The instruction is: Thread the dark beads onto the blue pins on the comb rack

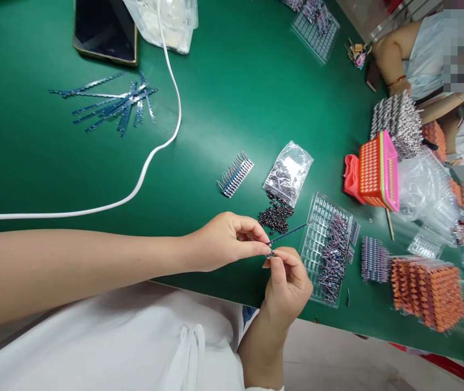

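Observation:
My left hand (227, 241) and my right hand (288, 285) meet near the table's front edge, fingertips almost touching. Between the left thumb and fingers is a thin dark blue strip (291, 232), its free end pointing up and right. The right thumb and finger pinch a tiny dark metallic piece (271, 253) at the strip's near end; its kind is too small to tell. Just beyond the hands lies a pile of small black beads (275, 214) beside a transparent bag (288, 172). A blue strip lined with small parts and wire leads (235, 174) rests further left.
Right of my hands is a transparent compartment tray (313, 255) with many small wired parts. Stacks of orange pieces (427, 293) and an orange basket (372, 171) stand farther right. A white cable (146, 168), blue strips (121, 103) and a phone (103, 30) lie left. Co-workers sit opposite.

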`<state>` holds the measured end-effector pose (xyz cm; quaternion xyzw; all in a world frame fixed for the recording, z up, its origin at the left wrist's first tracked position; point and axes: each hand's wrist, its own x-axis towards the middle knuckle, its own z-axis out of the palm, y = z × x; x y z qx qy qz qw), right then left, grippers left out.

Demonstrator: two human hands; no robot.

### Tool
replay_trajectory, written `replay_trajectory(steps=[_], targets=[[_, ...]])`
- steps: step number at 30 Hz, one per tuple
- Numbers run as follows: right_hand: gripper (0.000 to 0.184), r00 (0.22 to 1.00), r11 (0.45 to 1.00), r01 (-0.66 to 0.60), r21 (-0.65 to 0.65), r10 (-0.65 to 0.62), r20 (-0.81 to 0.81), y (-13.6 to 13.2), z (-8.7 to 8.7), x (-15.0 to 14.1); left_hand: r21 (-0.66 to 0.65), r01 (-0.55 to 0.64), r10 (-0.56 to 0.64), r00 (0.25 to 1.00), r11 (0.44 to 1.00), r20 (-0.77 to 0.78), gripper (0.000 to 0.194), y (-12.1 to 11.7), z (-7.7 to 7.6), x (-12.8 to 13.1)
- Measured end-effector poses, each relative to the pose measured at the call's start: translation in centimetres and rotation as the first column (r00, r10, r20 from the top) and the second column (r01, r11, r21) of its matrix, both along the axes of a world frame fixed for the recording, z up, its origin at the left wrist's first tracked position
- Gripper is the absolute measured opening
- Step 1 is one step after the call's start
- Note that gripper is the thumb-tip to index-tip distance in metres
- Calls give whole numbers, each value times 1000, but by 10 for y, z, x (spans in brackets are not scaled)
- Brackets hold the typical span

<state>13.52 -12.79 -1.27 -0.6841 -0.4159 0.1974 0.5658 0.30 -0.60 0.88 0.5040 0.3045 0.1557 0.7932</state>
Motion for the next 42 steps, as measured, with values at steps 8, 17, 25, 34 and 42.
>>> replay_trajectory(steps=[8,17,25,34,42], targets=[[5,982,998,-53,-46,43,-183,0,2,4,-63,0,-3,999,998,-54,17,2,-5,2],[12,997,991,-24,-129,14,-74,1,0,6,45,29,-27,999,999,-47,11,4,-4,1],[7,950,983,-153,-104,117,-289,-2,0,12,-70,59,-63,997,996,-44,13,8,-2,2],[6,915,981,-186,-52,154,-372,-3,0,13,39,103,-99,990,994,-105,16,9,2,1],[7,923,983,-164,-79,124,-365,-3,1,13,60,113,-105,987,992,-121,16,8,4,-1]])
